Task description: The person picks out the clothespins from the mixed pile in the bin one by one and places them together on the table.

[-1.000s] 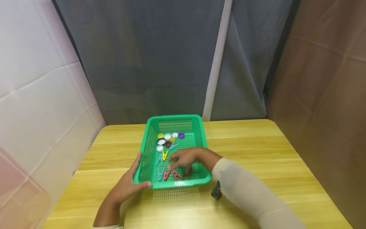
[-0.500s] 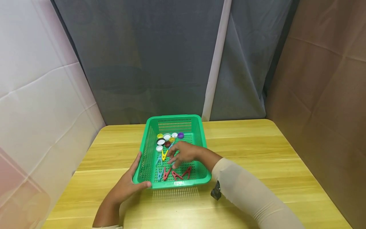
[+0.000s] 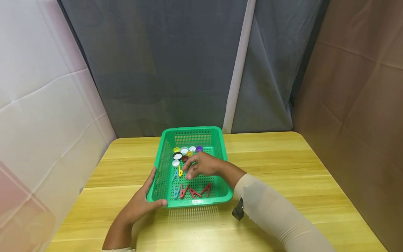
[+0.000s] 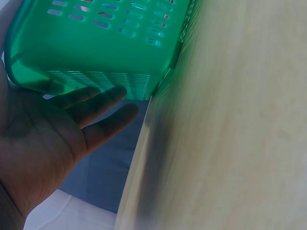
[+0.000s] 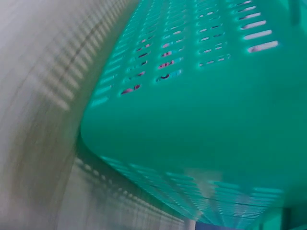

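Note:
My left hand point(image 3: 141, 202) holds the near left corner of a green plastic basket point(image 3: 197, 202), its thumb on the front rim. In the left wrist view its fingers point(image 4: 108, 125) stretch along the outside wall. Over the basket floor, my right hand point(image 3: 203, 164) has bent fingers pointing down beside a yellow clothespin point(image 3: 180, 171) and covering part of it. Whether they pinch anything is hidden. Two blue clothespins point(image 3: 177, 191) and three red clothespins point(image 3: 206, 189) lie nearer the front. The right wrist view shows only the basket's outside and the table.
Toward the back of the basket, several bottle caps lie grouped: a white cap point(image 3: 176, 163), a black-rimmed cap point(image 3: 177, 156), a purple cap point(image 3: 199, 148) and others. A wooden table point(image 3: 270, 164) supports the basket. Grey cloth point(image 3: 176, 70) hangs behind.
My right hand has moved from the red clothespins up toward the caps and yellow clothespin. A red clothespin at right now shows fully; a blue one near the caps is hidden. The left hand stays.

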The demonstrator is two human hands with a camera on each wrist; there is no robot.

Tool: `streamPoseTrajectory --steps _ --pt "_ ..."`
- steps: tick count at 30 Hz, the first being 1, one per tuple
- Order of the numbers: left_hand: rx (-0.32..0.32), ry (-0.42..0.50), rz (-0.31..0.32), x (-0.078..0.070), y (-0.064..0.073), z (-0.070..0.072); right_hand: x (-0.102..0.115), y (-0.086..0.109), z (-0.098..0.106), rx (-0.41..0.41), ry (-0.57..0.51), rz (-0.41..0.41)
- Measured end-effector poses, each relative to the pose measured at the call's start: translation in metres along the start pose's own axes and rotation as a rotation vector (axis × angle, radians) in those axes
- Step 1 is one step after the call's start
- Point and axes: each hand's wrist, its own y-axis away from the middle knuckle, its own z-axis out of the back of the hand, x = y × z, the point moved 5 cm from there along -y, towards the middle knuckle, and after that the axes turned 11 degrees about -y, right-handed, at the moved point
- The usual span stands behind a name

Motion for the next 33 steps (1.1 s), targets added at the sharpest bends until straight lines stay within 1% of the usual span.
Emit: streamPoseTrajectory --steps 2,4,8,12,14,19,22,28,31,33 --pt "0.000 0.003 -0.001 0.000 0.000 0.000 0.000 0.000 0.001 -0.002 -0.023 0.004" --pt "-0.002 -0.001 0.001 0.000 0.000 0.000 0.000 0.000 0.002 -0.013 -0.025 0.007" --pt "-0.004 -0.006 0.010 0.000 -0.001 0.000 0.000 0.000 0.005 -0.032 0.017 0.019" --pt "-0.005 0.000 0.012 0.000 -0.001 0.000 -0.001 0.000 0.004 -0.008 0.038 0.031" --pt "-0.004 0.004 0.008 0.001 -0.001 -0.001 -0.002 0.001 0.003 0.018 0.023 0.006" --pt "-0.007 0.009 -0.001 0.001 -0.002 -0.002 -0.005 0.006 -0.001 0.111 -0.086 -0.112" --pt "-0.010 0.010 -0.001 0.000 -0.002 -0.001 -0.005 0.008 -0.002 0.135 -0.123 -0.140" --pt "-0.008 0.015 -0.004 0.000 -0.002 -0.002 -0.003 0.011 0.000 0.119 -0.106 -0.132" --pt "-0.008 0.021 0.003 0.000 -0.003 -0.002 -0.002 0.011 0.003 0.085 -0.101 -0.114" --pt "-0.011 0.017 0.009 0.000 -0.003 -0.002 -0.002 0.010 0.005 0.053 -0.116 -0.108"
